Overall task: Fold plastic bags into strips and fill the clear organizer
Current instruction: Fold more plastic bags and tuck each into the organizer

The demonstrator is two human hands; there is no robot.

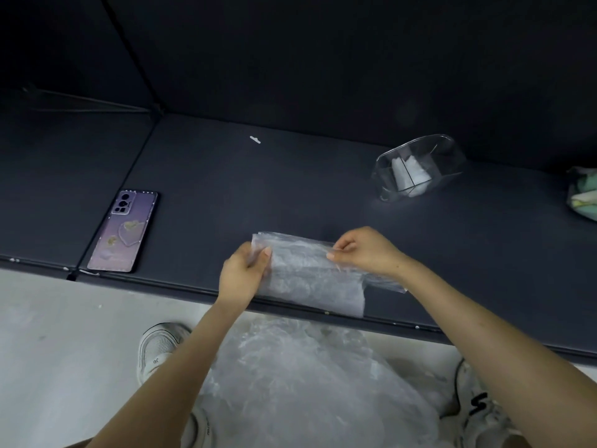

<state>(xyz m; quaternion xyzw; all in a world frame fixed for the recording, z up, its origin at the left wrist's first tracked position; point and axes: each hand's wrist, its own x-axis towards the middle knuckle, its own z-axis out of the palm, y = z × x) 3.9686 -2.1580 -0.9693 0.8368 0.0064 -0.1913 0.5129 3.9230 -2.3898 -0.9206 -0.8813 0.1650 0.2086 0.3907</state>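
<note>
A translucent plastic bag lies partly folded on the dark mat near its front edge. My left hand grips the bag's left end, thumb on top. At the bag's upper right edge, my right hand pinches the plastic between thumb and fingers. The clear organizer stands at the back right of the mat, with white folded bags inside two of its compartments. A heap of loose plastic bags rests on my lap below the mat's edge.
A purple phone lies face down on the mat at the left. A greenish bundle sits at the far right edge. A small white scrap lies at the back. White shoes stand on the pale floor.
</note>
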